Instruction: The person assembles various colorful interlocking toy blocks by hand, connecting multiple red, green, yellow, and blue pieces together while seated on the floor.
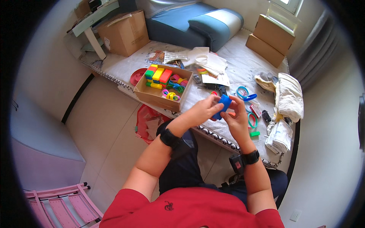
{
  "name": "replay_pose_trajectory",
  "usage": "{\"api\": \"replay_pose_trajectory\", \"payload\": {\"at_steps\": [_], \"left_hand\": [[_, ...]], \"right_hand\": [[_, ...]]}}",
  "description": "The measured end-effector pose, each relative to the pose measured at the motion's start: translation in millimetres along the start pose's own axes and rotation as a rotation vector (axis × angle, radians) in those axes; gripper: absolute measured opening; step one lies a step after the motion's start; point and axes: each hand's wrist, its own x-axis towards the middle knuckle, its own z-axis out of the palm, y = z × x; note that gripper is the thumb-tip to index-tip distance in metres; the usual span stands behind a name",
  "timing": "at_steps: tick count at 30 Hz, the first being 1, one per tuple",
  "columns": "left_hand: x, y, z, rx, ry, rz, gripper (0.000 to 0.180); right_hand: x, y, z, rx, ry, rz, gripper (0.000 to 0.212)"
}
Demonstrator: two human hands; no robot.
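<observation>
Both hands meet above the near edge of the mattress (pixel 262 150). A bright blue, flat band-like piece (pixel 225 102), perhaps a silicone wristband, is between them. My left hand (pixel 205 109) grips its left side with thumb and fingers. My right hand (pixel 236 117) pinches its right side. The fingers hide part of its shape. To the left, a cardboard box (pixel 156 100) holds stacked toy building blocks (pixel 165 75) in several colours and bundled coloured bands (pixel 171 95). Right of my hands lie a teal band (pixel 252 120), a blue band (pixel 250 97) and a green block (pixel 254 134).
Folded cloths (pixel 289 97) lie at the right, near a small black object (pixel 266 116). White papers (pixel 215 64) are spread behind my hands. Further back are blue cushions (pixel 182 24) and cardboard boxes (pixel 125 32). A red bin (pixel 143 125) stands below the mattress edge.
</observation>
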Motion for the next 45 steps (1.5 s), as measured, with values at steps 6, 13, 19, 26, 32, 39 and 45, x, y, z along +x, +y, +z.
{"api": "replay_pose_trajectory", "payload": {"at_steps": [6, 13, 19, 26, 32, 39, 45], "left_hand": [[-12.5, 4.2, -10.9, -0.035, 0.024, -0.017, 0.041], [-20.1, -15.1, -47.3, 1.114, 0.618, 0.344, 0.046], [-13.5, -45.4, -76.1, 1.306, 0.595, 0.013, 0.039], [-12.8, -40.0, -52.0, 1.265, 0.57, 0.135, 0.024], [-9.9, -27.6, 2.0, 1.199, 0.481, 0.215, 0.029], [2.6, -29.5, 45.4, 1.073, 0.378, 0.281, 0.041], [-9.9, -20.9, -0.2, 0.458, 0.388, 0.215, 0.042]], "right_hand": [[-3.2, 0.1, 5.7, 0.108, 0.003, 0.042, 0.054], [-17.0, 3.2, -14.6, 0.183, 0.037, 0.14, 0.052], [-28.3, -11.5, -15.9, 0.272, 0.08, 0.223, 0.048], [-30.1, -7.8, -20.0, 0.292, 0.107, 0.207, 0.039], [-21.4, -12.0, -12.7, 0.228, 0.068, 0.187, 0.028], [-7.8, -15.4, -11.1, 0.195, 0.118, 0.133, 0.033], [11.2, -11.4, 0.7, 0.154, 0.086, 0.172, 0.039]]}}
